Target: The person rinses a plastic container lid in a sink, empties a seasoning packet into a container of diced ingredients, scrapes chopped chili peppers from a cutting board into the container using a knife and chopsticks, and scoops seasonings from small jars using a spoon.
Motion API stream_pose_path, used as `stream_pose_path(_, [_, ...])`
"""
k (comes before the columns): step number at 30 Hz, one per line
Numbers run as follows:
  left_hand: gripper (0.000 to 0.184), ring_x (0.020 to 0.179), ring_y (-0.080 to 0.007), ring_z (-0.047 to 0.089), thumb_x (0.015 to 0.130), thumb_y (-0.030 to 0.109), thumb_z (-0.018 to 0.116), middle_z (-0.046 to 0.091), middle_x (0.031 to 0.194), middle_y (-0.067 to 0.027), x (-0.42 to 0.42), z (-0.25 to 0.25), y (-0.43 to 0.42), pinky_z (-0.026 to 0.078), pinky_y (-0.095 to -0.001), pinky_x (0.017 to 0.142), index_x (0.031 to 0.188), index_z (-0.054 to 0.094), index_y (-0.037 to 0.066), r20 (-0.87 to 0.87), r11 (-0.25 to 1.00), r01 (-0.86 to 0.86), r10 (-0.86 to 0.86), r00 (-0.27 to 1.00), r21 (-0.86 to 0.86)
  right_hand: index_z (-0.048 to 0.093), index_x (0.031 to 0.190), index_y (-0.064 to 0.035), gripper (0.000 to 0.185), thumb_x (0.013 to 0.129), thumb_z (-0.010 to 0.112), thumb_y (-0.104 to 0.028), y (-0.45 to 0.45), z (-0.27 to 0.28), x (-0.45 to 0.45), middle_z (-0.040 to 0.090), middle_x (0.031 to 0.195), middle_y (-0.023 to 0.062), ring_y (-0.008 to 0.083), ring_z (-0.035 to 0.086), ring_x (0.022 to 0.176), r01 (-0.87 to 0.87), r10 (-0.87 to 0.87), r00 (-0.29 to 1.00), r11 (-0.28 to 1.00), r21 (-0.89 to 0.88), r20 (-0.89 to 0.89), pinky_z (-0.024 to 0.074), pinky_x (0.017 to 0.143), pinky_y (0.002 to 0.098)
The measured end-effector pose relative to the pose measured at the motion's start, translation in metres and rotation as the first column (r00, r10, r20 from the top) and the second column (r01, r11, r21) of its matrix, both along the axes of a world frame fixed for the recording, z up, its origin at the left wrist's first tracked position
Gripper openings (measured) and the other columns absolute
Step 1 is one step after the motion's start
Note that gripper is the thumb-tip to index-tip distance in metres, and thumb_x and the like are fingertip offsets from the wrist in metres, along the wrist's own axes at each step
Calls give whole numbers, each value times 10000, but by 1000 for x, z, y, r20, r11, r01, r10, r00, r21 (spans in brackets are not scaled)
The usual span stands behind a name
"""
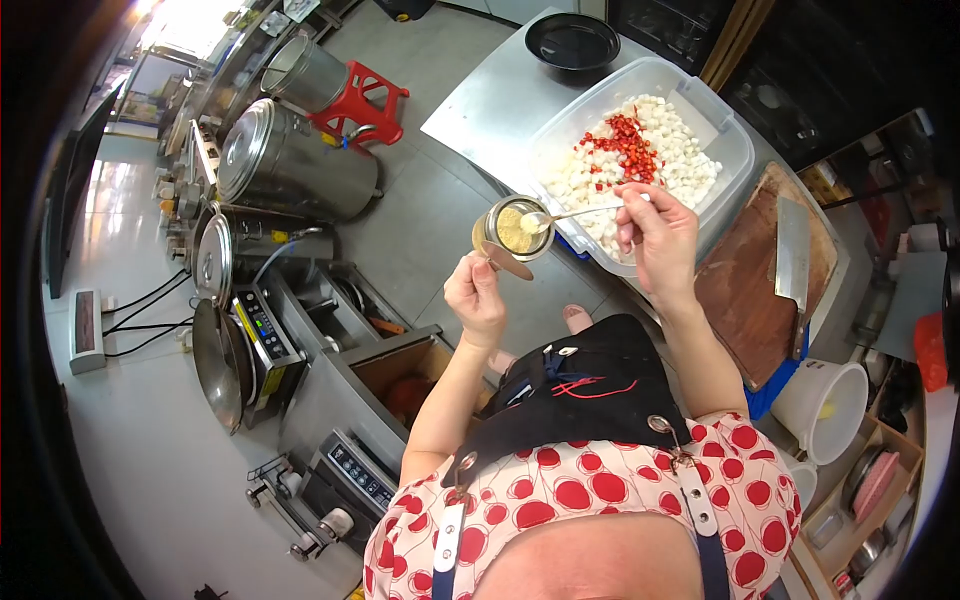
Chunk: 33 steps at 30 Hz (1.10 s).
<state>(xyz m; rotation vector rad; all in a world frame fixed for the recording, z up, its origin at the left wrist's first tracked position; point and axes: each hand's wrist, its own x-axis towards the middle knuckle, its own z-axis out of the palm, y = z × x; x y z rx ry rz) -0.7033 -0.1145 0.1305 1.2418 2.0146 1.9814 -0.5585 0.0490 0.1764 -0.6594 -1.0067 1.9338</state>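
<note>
My left hand (477, 300) is closed at the near side of a small round jar (481, 238), holding it tilted so its mouth faces up. Pale yellow powder (513, 232) fills part of the jar. A brownish round lid (508, 262) stands beside the rim, by my left thumb; whether it is joined to the jar I cannot tell. Between the fingers of my right hand (657, 240) is the handle of a thin metal spoon (585, 210), its bowl over the jar's mouth with powder in it. Behind, a clear plastic tub (738, 150) holds white cubes (690, 165) and chopped red chili (628, 145).
The tub stands on a steel table (480, 105) with a black bowl (573, 42). To the right, a cleaver (791, 255) lies on a wooden cutting board (745, 300). Large steel pots (310, 165), a red stool (365, 105) and a wok (217, 365) are at the left.
</note>
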Motion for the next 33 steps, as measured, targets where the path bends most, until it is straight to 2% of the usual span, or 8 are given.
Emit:
stream_pose_path(6, [344, 644, -54, 413, 997, 262, 416, 465, 695, 23, -6, -15, -3, 352, -195, 577, 799, 527, 4, 159, 999, -7, -1, 987, 46, 637, 945, 46, 142, 893, 568, -67, 51, 4, 31, 587, 680, 48, 78, 512, 539, 217, -223, 973, 970, 110, 52, 407, 483, 204])
stream_pose_path(9, [349, 652, -55, 431, 995, 273, 422, 494, 708, 15, -9, -13, -8, 368, -199, 588, 801, 531, 4, 138, 1000, -16, 14, 990, 15, 645, 961, 38, 155, 893, 585, -88, 75, -6, 29, 599, 709, 36, 56, 513, 570, 244, -307, 933, 924, 295, 189, 405, 501, 191])
stream_pose_path(13, [347, 666, -59, 449, 992, 280, 430, 524, 742, 3, -9, -11, -12, 381, -205, 600, 809, 534, 3, 164, 999, -35, 29, 986, 32, 652, 962, 20, 152, 894, 592, -102, 116, -2, 29, 600, 715, 17, 45, 510, 585, 376, -461, 880, 824, 425, 116, 409, 514, 182])
stream_pose_path(18, [346, 691, -65, 476, 991, 279, 435, 542, 772, -11, -15, -24, -21, 411, -210, 628, 814, 531, -2, 184, 997, -78, 72, 980, 25, 651, 973, 23, 154, 895, 591, -96, 114, 1, 53, 599, 715, 17, 50, 510, 591, 313, -444, 869, 835, 452, 218, 409, 526, 176])
stream_pose_path(20, [346, 705, -65, 485, 990, 282, 436, 544, 779, -10, -16, -29, -24, 424, -208, 651, 815, 531, 0, 244, 997, -79, 73, 967, 18, 649, 977, 27, 158, 895, 592, -95, 112, 0, 58, 598, 714, 22, 53, 509, 588, 359, -463, 876, 813, 458, 137, 409, 523, 178])
stream_pose_path(24, [348, 714, -63, 491, 988, 292, 441, 540, 779, -4, -13, -24, -21, 430, -205, 665, 803, 527, 10, 257, 995, -97, 87, 962, 23, 647, 976, 34, 162, 895, 592, -94, 112, -2, 53, 598, 711, 28, 57, 508, 584, 353, -454, 881, 820, 452, 136, 410, 518, 184])
stream_pose_path(30, [356, 680, -41, 443, 985, 312, 446, 511, 758, 18, -9, -12, -23, 380, -180, 609, 770, 508, 35, 269, 994, -109, 100, 958, 20, 646, 951, 42, 144, 884, 597, -75, 115, -10, 56, 593, 702, 31, 63, 504, 574, 321, -420, 895, 842, 435, 153, 409, 508, 194])
stream_pose_path(33, [376, 588, -65, 350, 985, 247, 428, 406, 612, 20, -12, -9, -27, 291, -226, 529, 689, 450, 18, 249, 980, -197, 191, 949, 1, 647, 941, 37, 132, 882, 595, -69, 117, -16, 58, 589, 692, 30, 64, 501, 568, 345, -441, 882, 845, 408, 168, 406, 503, 198])
